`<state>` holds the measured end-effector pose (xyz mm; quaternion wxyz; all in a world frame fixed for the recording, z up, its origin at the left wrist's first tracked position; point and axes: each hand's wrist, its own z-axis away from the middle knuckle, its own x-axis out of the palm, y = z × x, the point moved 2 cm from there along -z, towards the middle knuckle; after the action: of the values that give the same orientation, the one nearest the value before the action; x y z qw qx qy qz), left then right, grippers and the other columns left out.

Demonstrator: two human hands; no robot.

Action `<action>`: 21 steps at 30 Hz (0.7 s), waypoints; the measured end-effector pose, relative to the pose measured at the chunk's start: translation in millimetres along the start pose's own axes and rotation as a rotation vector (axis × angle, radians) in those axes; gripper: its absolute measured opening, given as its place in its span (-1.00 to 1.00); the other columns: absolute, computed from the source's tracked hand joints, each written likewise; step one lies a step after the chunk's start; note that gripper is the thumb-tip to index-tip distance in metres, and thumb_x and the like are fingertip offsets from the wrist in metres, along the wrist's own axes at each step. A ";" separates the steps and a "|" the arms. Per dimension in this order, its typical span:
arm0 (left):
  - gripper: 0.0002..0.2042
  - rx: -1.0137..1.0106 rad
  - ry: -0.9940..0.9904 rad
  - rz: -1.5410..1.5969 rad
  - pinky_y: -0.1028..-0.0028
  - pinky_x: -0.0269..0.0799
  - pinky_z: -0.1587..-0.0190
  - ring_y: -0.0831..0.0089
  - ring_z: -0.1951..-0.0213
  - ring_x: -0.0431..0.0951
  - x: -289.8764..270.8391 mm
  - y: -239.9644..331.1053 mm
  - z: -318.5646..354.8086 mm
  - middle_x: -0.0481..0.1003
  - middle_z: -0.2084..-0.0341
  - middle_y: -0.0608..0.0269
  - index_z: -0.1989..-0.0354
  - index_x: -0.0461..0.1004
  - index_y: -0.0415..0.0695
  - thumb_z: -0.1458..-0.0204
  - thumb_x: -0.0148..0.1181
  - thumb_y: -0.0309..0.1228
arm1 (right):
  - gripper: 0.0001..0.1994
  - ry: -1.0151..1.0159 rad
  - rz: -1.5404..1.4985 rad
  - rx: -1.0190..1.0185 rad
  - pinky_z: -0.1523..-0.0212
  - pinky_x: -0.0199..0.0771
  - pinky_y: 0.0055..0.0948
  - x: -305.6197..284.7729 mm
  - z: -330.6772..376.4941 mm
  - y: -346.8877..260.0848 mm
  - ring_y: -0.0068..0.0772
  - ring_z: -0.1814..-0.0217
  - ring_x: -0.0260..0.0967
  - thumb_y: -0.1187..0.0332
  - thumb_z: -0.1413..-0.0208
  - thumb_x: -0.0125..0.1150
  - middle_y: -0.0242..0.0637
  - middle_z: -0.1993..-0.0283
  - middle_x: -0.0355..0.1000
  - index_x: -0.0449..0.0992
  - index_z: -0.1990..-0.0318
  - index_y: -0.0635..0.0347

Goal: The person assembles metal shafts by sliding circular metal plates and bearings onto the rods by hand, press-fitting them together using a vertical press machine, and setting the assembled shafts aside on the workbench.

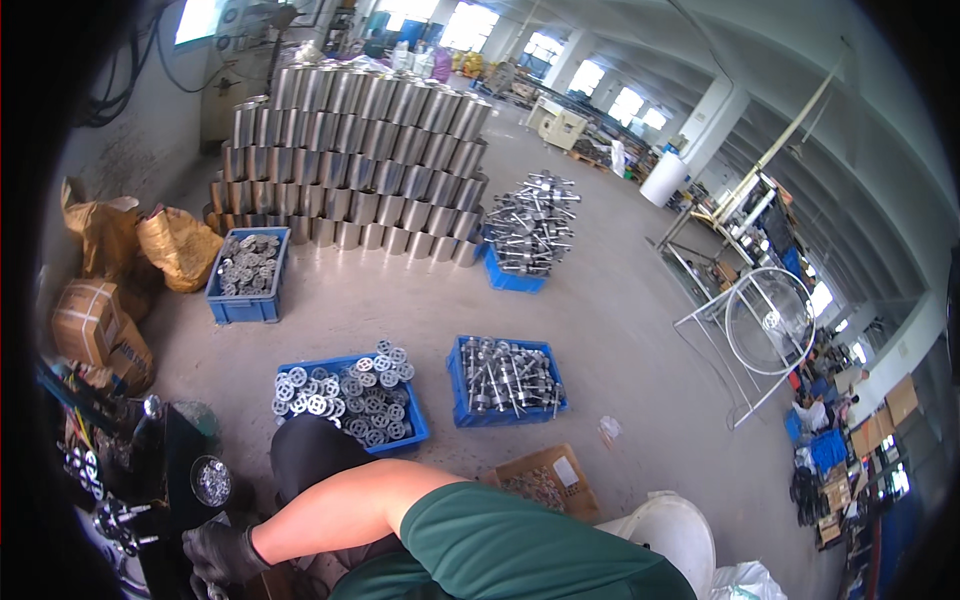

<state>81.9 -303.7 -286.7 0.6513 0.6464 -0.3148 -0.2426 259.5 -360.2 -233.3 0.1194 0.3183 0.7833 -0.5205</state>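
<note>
My right hand (222, 555), in a dark grey glove, reaches across to the lower left beside a dark machine or bench. Its fingers curl downward, and what they hold, if anything, is hidden. A round bowl of small shiny metal parts (212, 481) stands just beyond the hand. Spoked metal parts (128, 524) lie at the machine's left. Past my dark-clothed knee (308, 455) is a blue crate (421, 432) heaped with round, spoked metal discs (375, 405). My left hand is out of view.
Another blue crate (460, 412) holds metal shafts; a cardboard box (580, 490) and white bucket (690, 540) stand near my right side. Farther off are a crate of discs (245, 308), stacked metal cylinders (345, 150), piled shafts (530, 225) and sacks (178, 245). A metal frame (735, 310) stands right.
</note>
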 end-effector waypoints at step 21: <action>-0.64 0.036 0.193 -0.313 0.33 0.49 -0.08 0.27 0.06 0.55 40.8 36.3 -24.7 0.57 0.05 0.08 -0.13 0.48 -0.32 -0.32 0.22 -0.29 | -0.79 0.225 -0.421 0.700 0.18 0.51 -0.05 16.7 8.6 29.2 0.07 0.21 0.59 0.30 -0.13 0.25 0.08 0.33 0.57 0.58 0.28 0.30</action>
<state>124.4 -314.6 -245.8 0.6212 0.7192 -0.1508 -0.2723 263.6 -354.1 -267.2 -0.1911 0.2276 0.6153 -0.7301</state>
